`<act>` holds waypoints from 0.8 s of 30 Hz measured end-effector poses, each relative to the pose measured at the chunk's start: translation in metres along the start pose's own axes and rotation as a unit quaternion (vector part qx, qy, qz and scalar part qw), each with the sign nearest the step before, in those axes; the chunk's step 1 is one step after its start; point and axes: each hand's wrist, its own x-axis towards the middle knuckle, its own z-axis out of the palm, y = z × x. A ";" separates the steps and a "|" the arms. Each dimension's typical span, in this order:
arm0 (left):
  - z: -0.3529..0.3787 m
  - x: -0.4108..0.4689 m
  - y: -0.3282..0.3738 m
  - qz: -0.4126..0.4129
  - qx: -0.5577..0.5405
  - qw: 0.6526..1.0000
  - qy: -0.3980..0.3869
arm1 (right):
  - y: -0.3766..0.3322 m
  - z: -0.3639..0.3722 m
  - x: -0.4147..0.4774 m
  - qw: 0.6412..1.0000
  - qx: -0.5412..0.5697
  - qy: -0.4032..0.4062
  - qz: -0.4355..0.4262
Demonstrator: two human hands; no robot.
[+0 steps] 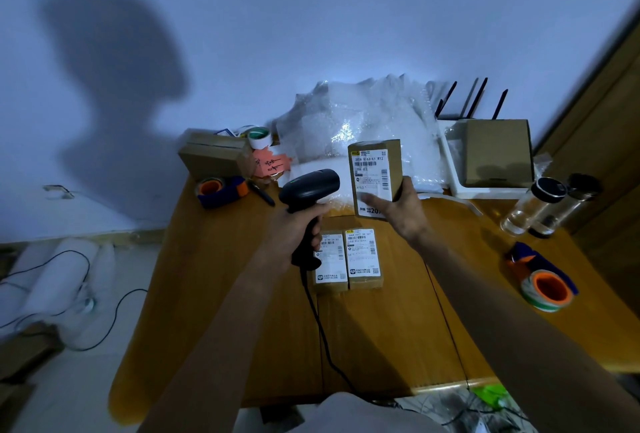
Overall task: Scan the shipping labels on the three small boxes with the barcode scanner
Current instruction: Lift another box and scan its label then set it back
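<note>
— Where do your hands stand?

— Your left hand (294, 235) is wrapped tight around the handle of the black barcode scanner (309, 190), its head raised toward the box. Your right hand (403, 209) grips the lifted box (375, 178) from below, fingers clamped on its lower end, shipping label (372, 174) facing you, above the middle of the bench (225, 294).

— And the other two boxes?

— They lie flat, touching side by side, labels up, at the bench's middle: the left box (330, 262) partly behind the scanner handle, the right box (364, 259) just beside it.

— Any containers?

— At the far right corner, a white tray (450, 169) holds a brown carton (498, 152). Near the right edge, two clear glass jars (533, 207) with dark lids lie tilted; whether anything is inside, you cannot tell.
</note>
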 end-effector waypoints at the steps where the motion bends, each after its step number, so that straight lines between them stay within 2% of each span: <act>1: 0.000 0.000 0.000 -0.003 -0.002 1.000 0.002 | 0.001 0.000 0.000 1.000 0.000 0.000 0.004; 18: 0.002 0.002 -0.005 -0.004 0.011 1.000 -0.008 | 0.014 -0.006 0.001 1.000 0.002 -0.003 0.008; 24: 0.004 0.005 -0.009 -0.011 0.011 1.000 -0.012 | 0.022 -0.010 0.002 0.999 0.022 -0.001 0.044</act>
